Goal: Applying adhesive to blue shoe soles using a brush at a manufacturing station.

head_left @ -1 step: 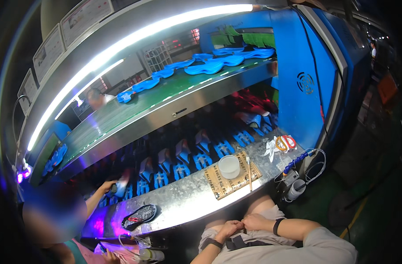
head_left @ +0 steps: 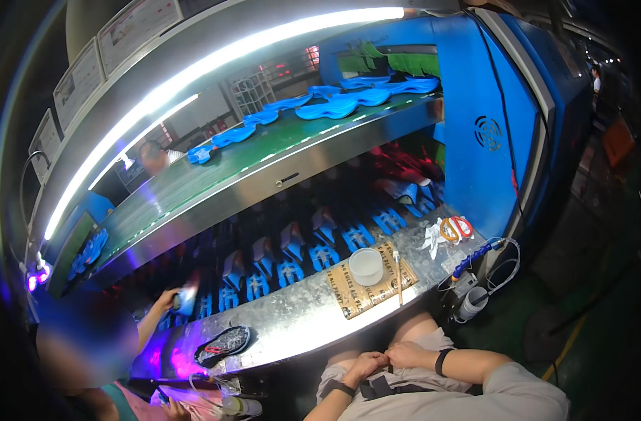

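My left hand point(head_left: 366, 365) and my right hand point(head_left: 406, 355) meet over my lap, fingertips pinched together; what they hold, if anything, is too small to make out. Each wrist wears a black band. Beyond my hands, a metal bench point(head_left: 296, 317) carries a brown printed cardboard sheet point(head_left: 348, 303). On the sheet rests a translucent round tub point(head_left: 366, 266), with a thin brush point(head_left: 398, 281) lying beside it. Neither hand touches these things. To the left on the bench lies a dark shoe-shaped tray point(head_left: 222, 345) with red-handled small items in it.
A co-worker's hand point(head_left: 167, 300) holds a blurred shoe part at the left. Blue shoe holders point(head_left: 289, 272) line the lower conveyor. Blue sole-shaped pieces point(head_left: 327, 109) lie on the green upper belt point(head_left: 278, 137). White scraps and tape rolls point(head_left: 455, 228) sit near a blue flexible hose point(head_left: 471, 258).
The co-worker's hand at the left has shifted slightly with the shoe part. My hands stay in the same place.
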Tool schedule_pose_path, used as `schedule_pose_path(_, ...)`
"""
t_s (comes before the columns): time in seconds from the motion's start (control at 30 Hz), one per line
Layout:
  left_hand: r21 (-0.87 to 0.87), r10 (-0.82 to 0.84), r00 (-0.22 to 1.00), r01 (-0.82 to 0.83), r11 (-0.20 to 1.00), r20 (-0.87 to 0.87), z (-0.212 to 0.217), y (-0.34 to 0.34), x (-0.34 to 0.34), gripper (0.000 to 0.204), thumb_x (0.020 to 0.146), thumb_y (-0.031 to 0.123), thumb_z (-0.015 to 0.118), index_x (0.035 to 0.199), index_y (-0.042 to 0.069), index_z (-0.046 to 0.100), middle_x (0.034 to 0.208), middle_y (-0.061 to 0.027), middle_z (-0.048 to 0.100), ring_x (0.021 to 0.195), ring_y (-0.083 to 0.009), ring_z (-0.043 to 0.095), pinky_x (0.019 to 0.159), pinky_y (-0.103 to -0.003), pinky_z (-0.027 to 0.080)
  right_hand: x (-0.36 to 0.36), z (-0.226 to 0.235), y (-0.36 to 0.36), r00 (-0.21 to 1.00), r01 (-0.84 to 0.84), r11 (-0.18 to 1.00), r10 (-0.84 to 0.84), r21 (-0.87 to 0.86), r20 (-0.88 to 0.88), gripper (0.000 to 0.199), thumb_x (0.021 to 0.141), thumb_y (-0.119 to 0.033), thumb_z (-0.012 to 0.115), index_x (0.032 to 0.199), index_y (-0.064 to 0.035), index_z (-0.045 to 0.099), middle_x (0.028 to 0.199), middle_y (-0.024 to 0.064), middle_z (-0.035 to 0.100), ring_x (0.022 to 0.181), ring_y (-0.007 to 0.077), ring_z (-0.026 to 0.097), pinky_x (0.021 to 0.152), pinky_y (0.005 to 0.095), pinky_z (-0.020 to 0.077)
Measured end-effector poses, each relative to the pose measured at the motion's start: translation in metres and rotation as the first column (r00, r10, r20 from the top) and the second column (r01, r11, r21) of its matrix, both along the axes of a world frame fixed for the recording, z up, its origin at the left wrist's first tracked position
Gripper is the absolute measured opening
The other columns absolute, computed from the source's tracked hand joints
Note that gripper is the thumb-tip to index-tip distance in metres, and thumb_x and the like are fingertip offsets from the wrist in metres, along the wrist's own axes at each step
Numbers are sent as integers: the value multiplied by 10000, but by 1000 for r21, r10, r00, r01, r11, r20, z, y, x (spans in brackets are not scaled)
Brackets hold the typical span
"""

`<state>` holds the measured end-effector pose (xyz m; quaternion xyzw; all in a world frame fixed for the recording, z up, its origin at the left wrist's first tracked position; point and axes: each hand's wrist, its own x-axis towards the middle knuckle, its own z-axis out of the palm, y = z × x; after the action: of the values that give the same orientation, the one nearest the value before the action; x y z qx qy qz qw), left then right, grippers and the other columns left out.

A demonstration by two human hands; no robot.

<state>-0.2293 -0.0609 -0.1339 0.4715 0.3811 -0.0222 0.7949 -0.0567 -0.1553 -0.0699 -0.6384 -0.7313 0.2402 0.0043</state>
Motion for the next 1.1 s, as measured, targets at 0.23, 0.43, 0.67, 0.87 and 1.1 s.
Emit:
schedule_pose_path(0.23,6,26,1000,-26,1000,-1,2,0,-5,225,940,125,688,1077,-53,695,1010,-100,728,919,-162,685,847,-261,542,-3,-8,6,1000,-29,999,29,15,-3,280,872,-206,524,1014,-87,734,958,190,737,932,357,720,799,479,573)
schedule_pose_path(0.43,-6,72,996,-72,997,43,15,-4,-2,175,932,96,667,1018,-51,705,971,-86,719,843,-146,663,769,-256,539,-1,-2,2,996,-74,997,74,5,44,252,866,-184,546,988,-67,732,966,185,739,937,349,718,805,466,571)
schedule_pose_path(0.67,-6,54,998,-54,999,28,22,-6,-3,177,938,113,671,1001,-49,706,958,-82,714,831,-141,657,752,-251,533,-1,-5,-2,998,-66,985,65,162,8,203,838,-189,559,912,-79,714,865,173,730,837,344,718,739,466,565)
schedule_pose_path(0.87,51,37,999,-38,998,16,21,-5,-7,160,926,127,689,968,-26,707,877,-44,689,742,-116,610,664,-241,497,-6,-6,1,999,-23,992,27,123,-36,223,841,-203,551,936,-88,716,906,180,731,864,352,714,759,472,564)
schedule_pose_path(1.1,20,96,992,-98,995,76,4,-4,-9,126,927,117,679,940,-7,694,848,-29,673,753,-111,612,673,-237,499,-9,6,4,999,-29,998,32,59,-40,276,849,-269,548,949,-71,711,918,193,729,878,362,711,796,480,561)
